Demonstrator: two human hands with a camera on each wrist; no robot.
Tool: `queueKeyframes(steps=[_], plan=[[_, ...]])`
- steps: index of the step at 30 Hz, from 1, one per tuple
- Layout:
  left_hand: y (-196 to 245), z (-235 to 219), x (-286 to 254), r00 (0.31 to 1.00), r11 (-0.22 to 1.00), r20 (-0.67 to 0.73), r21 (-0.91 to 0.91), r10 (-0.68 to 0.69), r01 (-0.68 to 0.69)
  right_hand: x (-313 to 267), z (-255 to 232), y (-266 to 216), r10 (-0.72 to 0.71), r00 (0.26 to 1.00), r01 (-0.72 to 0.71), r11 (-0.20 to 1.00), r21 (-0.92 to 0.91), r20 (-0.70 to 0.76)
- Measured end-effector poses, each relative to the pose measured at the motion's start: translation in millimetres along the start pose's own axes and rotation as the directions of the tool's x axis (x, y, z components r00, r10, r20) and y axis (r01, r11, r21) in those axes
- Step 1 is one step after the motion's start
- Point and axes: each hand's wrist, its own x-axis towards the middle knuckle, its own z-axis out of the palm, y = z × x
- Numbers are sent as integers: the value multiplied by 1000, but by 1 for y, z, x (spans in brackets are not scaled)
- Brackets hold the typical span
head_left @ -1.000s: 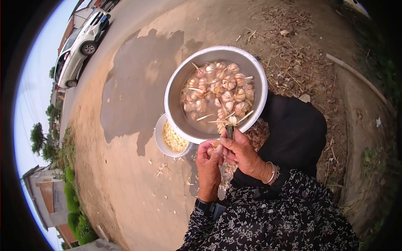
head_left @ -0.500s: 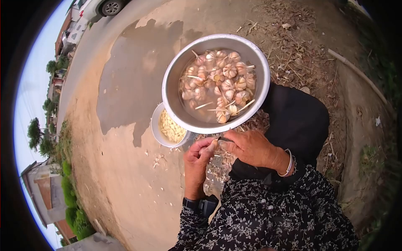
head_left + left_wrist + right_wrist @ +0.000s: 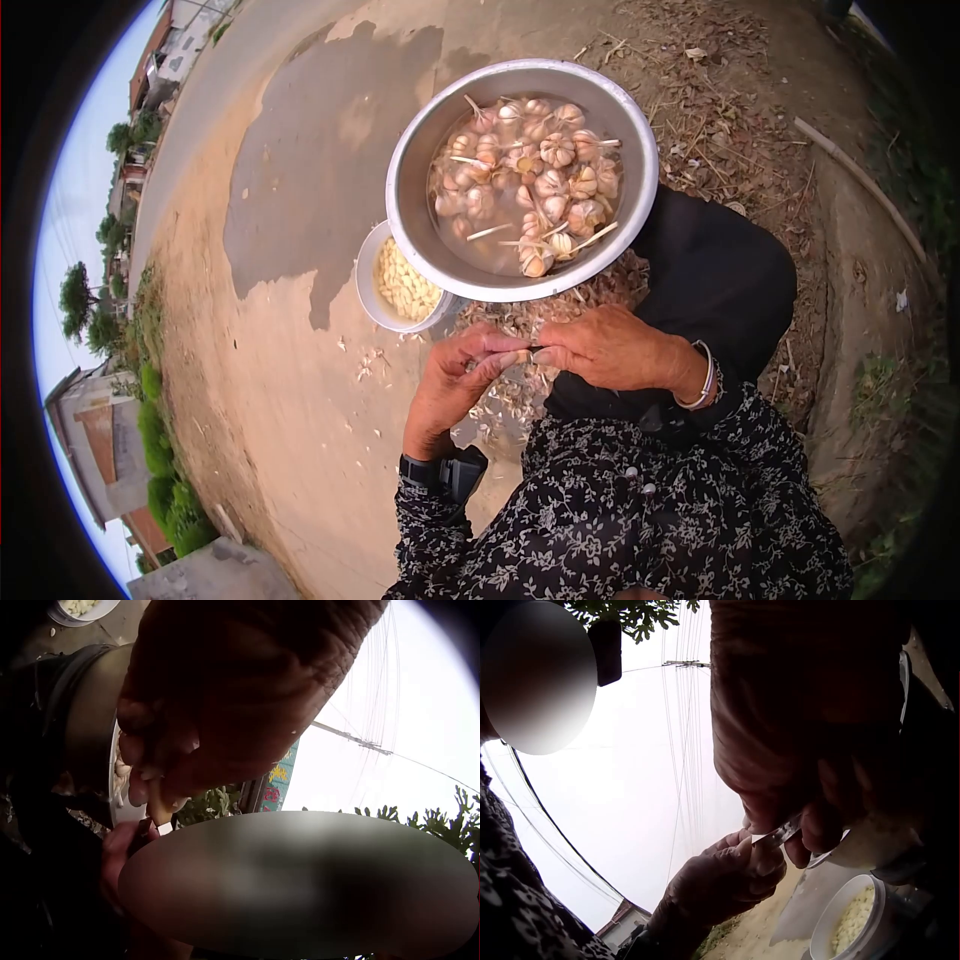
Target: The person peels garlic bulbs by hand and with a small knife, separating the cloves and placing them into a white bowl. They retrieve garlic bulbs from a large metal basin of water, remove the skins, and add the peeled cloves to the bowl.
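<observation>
Below the big metal basin [image 3: 412, 190] in the head view, my two hands meet at the fingertips. My left hand [image 3: 455, 375] pinches a garlic clove [image 3: 160, 808] between thumb and fingers. A small knife [image 3: 781, 832] is gripped in my right hand [image 3: 615, 350], its blade right at the clove in the right wrist view. In the head view the fingers hide most of the knife. Several whole garlic bulbs [image 3: 556, 150], some with stalks, lie in cloudy water inside the basin. Peeled cloves [image 3: 405, 285] partly fill a white bucket [image 3: 364, 292] beside it.
Garlic skins [image 3: 500, 400] litter the ground below the hands. A dark-trousered knee [image 3: 715, 270] stands right of the basin. Dry leaves [image 3: 700, 110] and a long stick [image 3: 865, 185] lie farther right, and a wet patch [image 3: 300, 180] spreads on the left.
Both hands have drawn back from the basin's rim toward the body, still holding the clove and knife. The basin sits higher in the view, and the passing car has gone out of sight.
</observation>
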Motion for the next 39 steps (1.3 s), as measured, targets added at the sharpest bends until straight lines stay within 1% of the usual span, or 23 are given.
queueKeyframes(steps=[2,6,9,11,21,24,27,29,33,35,36,38,39], plan=[[-1,-2,0,999,1000,26,-19,-23,24,0,-1,-1,5,1000,-5,1000,-8,16],[2,-3,1,1000,999,22,-38,-19,20,0,-4,-3,38,999,-37,998,-43,39],[5,-3,1,998,998,26,-43,-51,52,0,-4,-3,38,999,-37,999,-28,38],[9,-3,2,997,997,8,-6,-76,76,0,-2,-2,30,1000,-30,999,-21,-2],[5,-7,3,995,994,44,-47,-95,97,1,1,1,35,999,-37,998,42,42],[4,-8,4,994,993,69,-64,-91,95,2,1,2,21,999,-23,997,69,37],[5,-5,3,992,986,38,-113,-123,127,2,2,4,3,999,-9,993,114,52],[4,-5,4,992,966,53,-226,-116,125,2,2,5,-39,998,26,980,199,58],[3,-6,4,991,962,64,-242,-114,127,2,2,4,-45,996,27,974,227,73],[2,-6,3,993,962,66,-250,-100,113,3,2,3,-99,994,88,969,231,35],[7,-7,1,993,962,68,-250,-99,113,3,2,2,-98,995,88,969,231,33],[21,-8,-5,988,988,16,35,-152,151,1,4,-2,-69,997,70,994,87,-19],[21,-7,-6,988,988,15,35,-153,152,1,4,-2,-69,997,70,994,88,-18]])
